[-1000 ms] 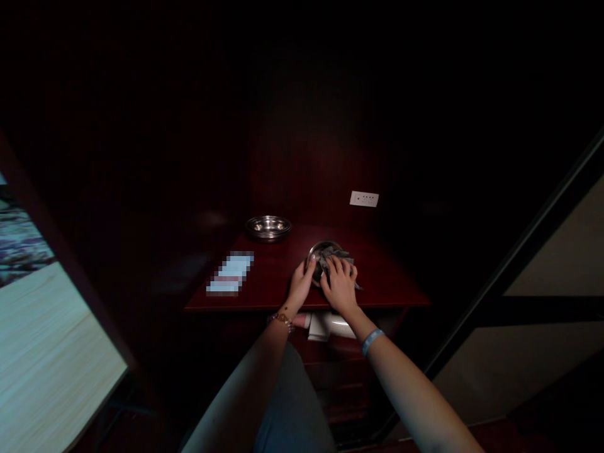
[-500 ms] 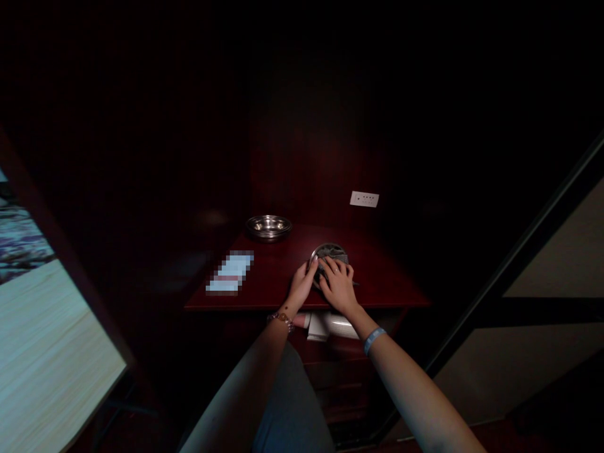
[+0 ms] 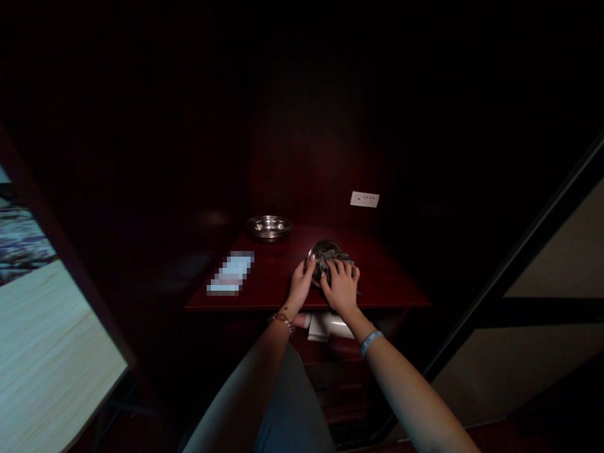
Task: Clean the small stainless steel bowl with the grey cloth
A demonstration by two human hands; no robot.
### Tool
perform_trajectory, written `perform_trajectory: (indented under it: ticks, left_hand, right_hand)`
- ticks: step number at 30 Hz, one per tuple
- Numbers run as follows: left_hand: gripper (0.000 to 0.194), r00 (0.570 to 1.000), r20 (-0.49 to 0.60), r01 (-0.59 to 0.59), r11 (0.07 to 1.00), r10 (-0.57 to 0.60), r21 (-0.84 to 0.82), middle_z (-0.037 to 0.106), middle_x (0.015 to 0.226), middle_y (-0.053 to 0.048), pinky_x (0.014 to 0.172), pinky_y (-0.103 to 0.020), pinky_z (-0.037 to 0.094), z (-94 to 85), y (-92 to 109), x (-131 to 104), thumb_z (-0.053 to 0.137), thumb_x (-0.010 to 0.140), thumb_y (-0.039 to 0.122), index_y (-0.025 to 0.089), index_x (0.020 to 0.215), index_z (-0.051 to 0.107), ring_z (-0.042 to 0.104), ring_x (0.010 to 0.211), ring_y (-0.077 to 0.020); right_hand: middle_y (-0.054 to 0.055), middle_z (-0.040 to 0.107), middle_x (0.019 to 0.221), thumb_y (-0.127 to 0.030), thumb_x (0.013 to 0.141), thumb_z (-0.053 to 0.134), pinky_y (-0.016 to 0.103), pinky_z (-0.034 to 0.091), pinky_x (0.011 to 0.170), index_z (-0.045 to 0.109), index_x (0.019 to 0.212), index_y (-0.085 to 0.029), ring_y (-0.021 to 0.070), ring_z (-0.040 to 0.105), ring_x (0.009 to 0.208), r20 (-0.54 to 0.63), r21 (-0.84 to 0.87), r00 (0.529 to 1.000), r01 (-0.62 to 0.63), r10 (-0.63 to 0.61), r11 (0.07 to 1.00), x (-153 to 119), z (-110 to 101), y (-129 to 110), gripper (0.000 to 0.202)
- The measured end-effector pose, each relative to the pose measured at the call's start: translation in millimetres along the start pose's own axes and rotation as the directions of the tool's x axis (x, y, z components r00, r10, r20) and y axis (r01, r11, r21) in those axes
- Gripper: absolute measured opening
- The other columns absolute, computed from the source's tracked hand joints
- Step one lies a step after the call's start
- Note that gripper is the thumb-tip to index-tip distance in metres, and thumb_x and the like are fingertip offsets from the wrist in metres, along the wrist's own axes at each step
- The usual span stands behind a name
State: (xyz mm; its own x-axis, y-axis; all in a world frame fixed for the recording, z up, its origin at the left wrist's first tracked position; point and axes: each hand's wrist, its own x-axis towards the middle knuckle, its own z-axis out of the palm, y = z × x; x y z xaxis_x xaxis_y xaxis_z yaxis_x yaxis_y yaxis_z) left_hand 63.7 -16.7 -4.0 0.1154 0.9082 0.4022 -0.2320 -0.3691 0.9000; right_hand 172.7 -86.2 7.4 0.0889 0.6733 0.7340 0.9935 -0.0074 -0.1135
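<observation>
A round metal bowl (image 3: 315,250) is tilted above the front part of the dark red desk (image 3: 274,286). My left hand (image 3: 301,281) grips its left rim, thumb on the upper side. A crumpled grey cloth (image 3: 329,257) lies in the bowl and hangs over its right side. My right hand (image 3: 341,282) presses on the cloth, fingers curled over it at the bowl's right edge. Stacked shiny metal bowls (image 3: 268,227) stand at the back left of the desk.
A blurred light sheet or screen (image 3: 231,274) lies at the desk's left. A white socket (image 3: 365,199) is on the back wall. Below the desktop is a shelf with a white roll (image 3: 340,326). A pale wooden table (image 3: 56,352) stands at far left.
My right hand has slid slightly right and down with the cloth, showing more of the bowl's inside. The bowl and my left hand have shifted slightly left.
</observation>
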Motion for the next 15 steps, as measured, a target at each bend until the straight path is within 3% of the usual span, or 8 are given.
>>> perform_trajectory:
  ticks: [6,11,15]
  left_hand:
    - [0.049,0.998,-0.003,-0.058,0.997,0.059,0.04,0.071,0.105,-0.009,0.085,-0.028,0.048,-0.9,-3,2,0.052,0.085,0.057,0.016,0.107,0.066,0.064,0.095,-0.0198]
    - [0.049,0.998,-0.009,-0.063,0.997,0.063,0.043,0.069,0.112,-0.009,0.091,-0.029,0.047,-2.4,1,2,0.051,0.086,0.057,0.018,0.112,0.064,0.062,0.104,-0.0206]
    - [0.048,0.999,-0.022,-0.041,0.997,0.042,0.068,0.069,0.108,-0.008,0.091,-0.029,0.046,-2.0,3,1,0.05,0.086,0.059,0.018,0.107,0.064,0.063,0.101,-0.0203]
  right_hand:
    - [0.009,0.065,0.114,-0.034,0.094,0.045,0.048,0.021,0.104,0.065,0.102,-0.021,0.0275,0.045,0.113,0.054,0.059,0.997,0.059,-0.062,0.997,0,3,4,0.025]
    - [0.006,0.065,0.119,-0.031,0.094,0.046,0.038,0.031,0.098,0.064,0.108,-0.02,0.0227,0.048,0.111,0.139,0.199,0.968,0.18,-0.21,0.963,4,1,12,0.025]
    - [0.005,0.062,0.124,-0.031,0.096,0.045,0.036,0.033,0.097,0.063,0.114,-0.021,0.0214,0.048,0.113,0.164,0.231,0.942,0.252,-0.293,0.94,5,-4,13,0.027]
